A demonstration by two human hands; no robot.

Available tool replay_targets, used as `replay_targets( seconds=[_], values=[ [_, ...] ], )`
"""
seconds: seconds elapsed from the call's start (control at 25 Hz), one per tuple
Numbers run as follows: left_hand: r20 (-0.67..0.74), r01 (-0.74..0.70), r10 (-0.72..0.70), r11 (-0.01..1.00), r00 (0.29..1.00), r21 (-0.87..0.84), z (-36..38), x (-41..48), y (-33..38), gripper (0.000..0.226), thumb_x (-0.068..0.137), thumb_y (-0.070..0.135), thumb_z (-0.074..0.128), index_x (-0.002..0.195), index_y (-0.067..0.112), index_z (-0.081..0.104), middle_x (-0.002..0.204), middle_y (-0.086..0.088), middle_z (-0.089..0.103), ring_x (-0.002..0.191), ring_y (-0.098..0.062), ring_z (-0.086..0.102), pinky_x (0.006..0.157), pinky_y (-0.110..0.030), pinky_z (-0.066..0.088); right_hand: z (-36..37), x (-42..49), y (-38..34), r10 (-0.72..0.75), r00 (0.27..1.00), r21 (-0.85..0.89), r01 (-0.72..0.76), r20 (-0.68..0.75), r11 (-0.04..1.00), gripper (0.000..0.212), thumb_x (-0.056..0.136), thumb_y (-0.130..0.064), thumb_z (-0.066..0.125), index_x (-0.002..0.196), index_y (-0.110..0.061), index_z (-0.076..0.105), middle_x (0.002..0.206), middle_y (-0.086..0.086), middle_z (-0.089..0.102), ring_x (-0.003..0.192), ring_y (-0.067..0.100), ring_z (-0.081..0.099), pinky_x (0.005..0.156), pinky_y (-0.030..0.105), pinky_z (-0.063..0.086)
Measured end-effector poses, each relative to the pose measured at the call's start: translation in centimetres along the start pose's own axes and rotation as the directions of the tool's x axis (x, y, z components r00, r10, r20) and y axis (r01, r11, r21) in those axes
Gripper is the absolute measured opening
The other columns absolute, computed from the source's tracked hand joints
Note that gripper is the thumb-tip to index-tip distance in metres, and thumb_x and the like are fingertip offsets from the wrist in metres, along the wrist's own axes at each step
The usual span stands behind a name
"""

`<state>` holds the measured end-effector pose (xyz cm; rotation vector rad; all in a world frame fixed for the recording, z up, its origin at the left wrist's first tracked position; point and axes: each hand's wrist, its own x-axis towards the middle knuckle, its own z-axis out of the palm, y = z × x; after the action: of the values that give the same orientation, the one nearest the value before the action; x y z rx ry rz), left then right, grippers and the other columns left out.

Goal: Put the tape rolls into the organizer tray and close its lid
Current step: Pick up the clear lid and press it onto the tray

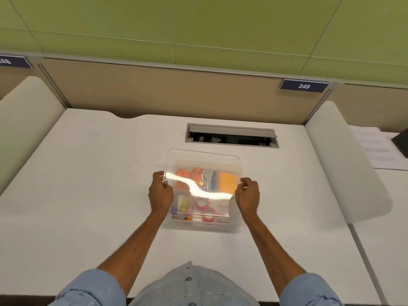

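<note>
Left hand (160,191) and right hand (247,193) each pinch the clear lid (203,160) at nine and three o'clock over the organizer tray (203,224), red tape rolls (205,208) inside.

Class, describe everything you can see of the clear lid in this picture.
The lid is a clear, rounded-corner rectangle that looks like plastic, with a raised rim and a bright streak of glare across it. It is tilted over the organizer tray, far edge raised, not yet shut. The left hand grips its left edge and the right hand its right edge. Red tape rolls show through it.
</note>
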<state>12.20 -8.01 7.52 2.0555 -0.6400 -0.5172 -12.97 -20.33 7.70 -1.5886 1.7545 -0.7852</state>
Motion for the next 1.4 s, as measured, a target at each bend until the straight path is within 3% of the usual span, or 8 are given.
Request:
replay_targets(
  seconds=[0.28,0.56,0.72,0.92,1.16,1.24,1.32,1.4],
  values=[
    [0.009,0.080,-0.081,0.992,0.997,0.096,2.2,-0.3,-0.7,0.056,0.096,-0.009,0.051,0.150,0.005,0.057,0.147,-0.018,0.066,0.134,-0.042,0.062,0.109,-0.047,0.047,0.2,0.6,1.7,-0.008,1.000,-0.086,0.008,-0.003,0.996,0.026,0.103,-0.009,0.053,0.122,-0.004,0.070,0.120,0.016,0.063,0.107,0.035,0.066,0.088,0.035,0.046],
    [-0.004,0.044,-0.044,0.990,0.999,0.133,2.6,-1.2,-0.5,0.052,0.099,-0.004,0.053,0.150,0.002,0.057,0.148,-0.019,0.065,0.133,-0.043,0.062,0.110,-0.051,0.049,0.2,0.0,2.4,-0.032,0.998,-0.026,0.030,-0.062,0.999,0.029,0.103,-0.011,0.058,0.128,-0.002,0.070,0.115,0.011,0.060,0.095,0.029,0.065,0.084,0.033,0.047],
    [0.023,0.015,-0.018,0.990,1.000,0.143,2.2,-1.5,-2.2,0.049,0.102,-0.001,0.054,0.151,0.003,0.059,0.144,-0.019,0.068,0.131,-0.043,0.065,0.110,-0.053,0.053,0.8,-0.7,3.1,-0.026,0.996,-0.064,0.020,-0.086,0.998,0.030,0.103,-0.012,0.059,0.129,-0.004,0.070,0.118,0.013,0.063,0.105,0.033,0.065,0.088,0.043,0.055],
    [0.061,-0.006,-0.003,0.990,0.998,0.142,2.5,-1.4,-3.0,0.049,0.104,0.002,0.057,0.153,0.003,0.056,0.149,-0.019,0.065,0.136,-0.042,0.062,0.114,-0.053,0.050,0.7,-0.3,4.1,0.011,0.999,-0.059,-0.013,-0.043,0.998,0.031,0.106,-0.014,0.056,0.134,-0.007,0.069,0.117,0.014,0.067,0.106,0.034,0.069,0.091,0.038,0.051],
    [0.154,-0.112,0.086,0.978,0.984,0.173,2.6,-2.1,-3.6,0.061,0.108,0.010,0.058,0.165,0.005,0.036,0.161,-0.019,0.051,0.148,-0.040,0.049,0.119,-0.053,0.042,0.3,0.2,5.0,0.033,0.999,-0.069,-0.031,0.029,0.997,0.033,0.109,-0.021,0.053,0.137,-0.013,0.066,0.121,0.016,0.068,0.114,0.036,0.067,0.094,0.041,0.051],
    [0.169,-0.234,0.200,0.948,0.965,0.214,2.8,-2.4,-4.5,0.071,0.108,0.014,0.061,0.169,0.008,0.025,0.168,-0.019,0.041,0.154,-0.040,0.040,0.123,-0.059,0.039,0.1,-0.5,4.5,-0.089,0.996,-0.273,0.088,0.010,0.958,0.037,0.109,-0.022,0.051,0.144,-0.012,0.059,0.130,0.017,0.064,0.120,0.037,0.063,0.095,0.047,0.052],
    [0.189,-0.336,0.291,0.899,0.938,0.282,3.2,-2.9,-5.2,0.072,0.110,0.021,0.057,0.171,0.010,0.020,0.174,-0.018,0.031,0.160,-0.039,0.029,0.128,-0.061,0.030,0.3,-1.8,4.3,-0.347,0.936,-0.493,0.329,0.058,0.805,0.043,0.108,-0.022,0.050,0.150,-0.012,0.051,0.144,0.015,0.057,0.130,0.035,0.056,0.103,0.052,0.047],
    [0.215,-0.416,0.362,0.845,0.907,0.336,3.4,-3.4,-5.5,0.068,0.112,0.031,0.046,0.172,0.013,0.017,0.177,-0.015,0.024,0.163,-0.036,0.023,0.132,-0.057,0.019,1.0,-3.6,4.1,-0.475,0.866,-0.510,0.482,0.156,0.712,0.047,0.110,-0.030,0.042,0.155,-0.014,0.046,0.157,0.014,0.049,0.144,0.034,0.046,0.118,0.055,0.036]
  ],
)
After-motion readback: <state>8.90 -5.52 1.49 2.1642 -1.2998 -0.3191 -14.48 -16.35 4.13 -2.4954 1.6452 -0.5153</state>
